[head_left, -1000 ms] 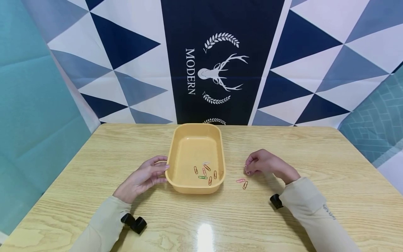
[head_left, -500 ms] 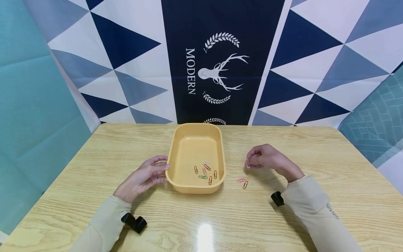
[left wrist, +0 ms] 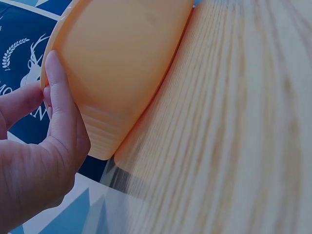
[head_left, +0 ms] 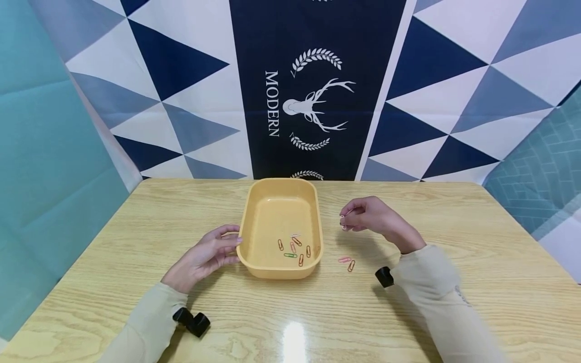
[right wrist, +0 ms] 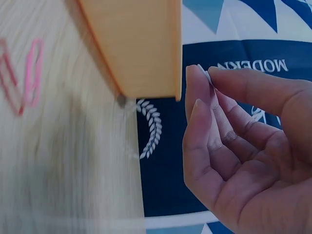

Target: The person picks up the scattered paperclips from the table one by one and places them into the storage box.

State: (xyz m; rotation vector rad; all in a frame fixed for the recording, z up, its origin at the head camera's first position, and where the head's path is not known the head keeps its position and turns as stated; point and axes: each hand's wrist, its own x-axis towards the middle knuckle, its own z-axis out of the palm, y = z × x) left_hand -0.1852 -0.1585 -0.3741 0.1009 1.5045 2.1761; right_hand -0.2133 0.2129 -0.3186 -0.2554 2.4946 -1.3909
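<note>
A yellow plastic tray (head_left: 257,217) stands on the table with several coloured paper clips (head_left: 290,255) inside, toward its near end. My left hand (head_left: 211,257) holds the tray at its left rim; in the left wrist view a finger (left wrist: 59,92) lies along the outer wall. To the right of the tray, my right hand (head_left: 374,219) is raised over the table, pinching a whitish paper clip (head_left: 343,222) between thumb and fingertip. Below that hand a pink paper clip (head_left: 345,260) and a brown-red paper clip (head_left: 351,266) lie on the wood.
The wooden table (head_left: 254,322) ends at a patterned cloth backdrop (head_left: 195,70) behind the tray. Teal cloth (head_left: 59,166) hangs at the left side. Black wrist cameras (head_left: 385,277) stick out below both sleeves.
My right hand lifts the whitish paper clip off the table, rising and then moving left toward the tray. The left hand stays at the tray's rim.
</note>
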